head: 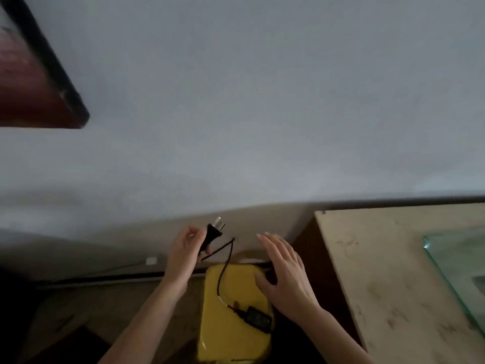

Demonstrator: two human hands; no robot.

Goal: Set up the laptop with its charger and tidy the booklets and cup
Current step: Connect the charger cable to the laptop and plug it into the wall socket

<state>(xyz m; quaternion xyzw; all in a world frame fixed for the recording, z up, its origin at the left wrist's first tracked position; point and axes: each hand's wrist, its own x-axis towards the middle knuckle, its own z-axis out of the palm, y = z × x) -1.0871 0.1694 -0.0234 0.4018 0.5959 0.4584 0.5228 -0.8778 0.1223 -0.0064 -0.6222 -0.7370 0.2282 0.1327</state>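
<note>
My left hand [183, 254] holds the charger's black plug [212, 233] upright, its metal prongs pointing up towards the wall. A thin black cable [223, 271] runs from the plug down across a yellow stool [231, 334] to the black charger brick [258, 318], which lies on the stool's seat. Hovering over the stool's right side is my right hand [286, 271], fingers spread and holding nothing. The laptop, the booklets and the cup are out of view.
A pale stone-topped table [388, 285] stands at the right, with a glass sheet [456, 264] on it. A white wall socket [151, 260] sits low on the wall to the left. A dark red framed object [34, 82] hangs at the upper left.
</note>
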